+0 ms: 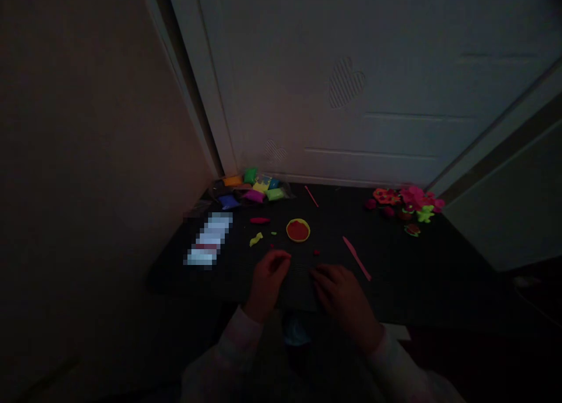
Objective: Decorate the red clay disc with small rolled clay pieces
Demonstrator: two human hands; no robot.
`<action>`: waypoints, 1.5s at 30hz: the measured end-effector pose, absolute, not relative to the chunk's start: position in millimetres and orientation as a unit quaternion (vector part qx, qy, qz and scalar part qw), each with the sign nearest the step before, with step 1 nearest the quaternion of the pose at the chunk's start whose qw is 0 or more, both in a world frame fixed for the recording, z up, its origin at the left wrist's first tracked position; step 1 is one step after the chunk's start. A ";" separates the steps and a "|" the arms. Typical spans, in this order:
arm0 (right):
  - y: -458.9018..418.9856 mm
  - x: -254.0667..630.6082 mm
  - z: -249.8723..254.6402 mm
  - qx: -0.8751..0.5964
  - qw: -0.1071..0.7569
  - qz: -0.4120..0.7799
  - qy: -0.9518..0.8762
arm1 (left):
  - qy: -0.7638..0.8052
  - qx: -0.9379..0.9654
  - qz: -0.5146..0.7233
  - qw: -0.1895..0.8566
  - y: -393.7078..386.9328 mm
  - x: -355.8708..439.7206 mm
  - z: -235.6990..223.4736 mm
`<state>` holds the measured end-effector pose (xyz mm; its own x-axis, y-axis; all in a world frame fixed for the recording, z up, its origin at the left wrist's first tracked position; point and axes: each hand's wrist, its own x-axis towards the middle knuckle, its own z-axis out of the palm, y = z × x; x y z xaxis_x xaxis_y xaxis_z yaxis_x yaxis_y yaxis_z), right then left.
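My left hand [267, 280] is closed in a pinch above the near part of the dark table, with what looks like a tiny bit of red clay [288, 255] at the fingertips. My right hand [340, 289] rests by the table's near edge, fingers stretched out and palm down, nothing visible in them. Just beyond the hands lies a yellow-rimmed disc filled with red clay [298, 231]. A small red clay lump [316, 252] sits beyond my right fingertips. Left of the disc are a twisted yellow clay piece [256, 239], a little green piece [274, 233] and a red clay roll [260, 220].
A pink plastic knife [357, 259] lies right of my right hand, and a thin pink stick [311, 196] farther back. Bagged coloured clay [253, 196] is piled back left. A blurred, bright phone-like screen [209, 239] lies at left. Colourful clay figures [415, 198] stand back right, near a white door [351, 128].
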<state>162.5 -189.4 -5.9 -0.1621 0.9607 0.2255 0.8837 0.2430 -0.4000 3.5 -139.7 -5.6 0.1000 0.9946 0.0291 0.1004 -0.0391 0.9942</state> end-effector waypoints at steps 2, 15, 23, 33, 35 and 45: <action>-194.5 160.7 -4.7 -0.606 0.205 0.063 -0.766 | 0.495 0.539 0.466 0.498 -139.6 3.6 -5.8; -210.7 170.1 -6.3 -0.605 0.129 -0.034 -0.785 | 0.499 0.461 0.518 0.520 -138.0 4.1 -11.2; -209.1 171.7 -4.0 -0.593 0.135 -0.039 -0.793 | 0.494 0.448 0.529 0.524 -136.5 4.6 -15.3; -205.0 170.0 -2.1 -0.572 0.122 -0.037 -0.810 | 0.492 0.444 0.531 0.528 -137.0 4.6 -12.8; -204.5 169.3 -0.7 -0.593 0.123 -0.044 -0.794 | 0.492 0.443 0.534 0.526 -137.0 4.6 -13.0; -205.2 167.3 -0.8 -0.598 0.116 -0.043 -0.792 | 0.491 0.447 0.530 0.527 -136.3 4.3 -14.3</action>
<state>167.3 -205.2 -0.8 -0.2582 0.9370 0.2354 0.9569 0.2816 -0.0714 4.3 -136.3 -14.3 -0.0440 0.9981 -0.0438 -0.1189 0.0383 0.9922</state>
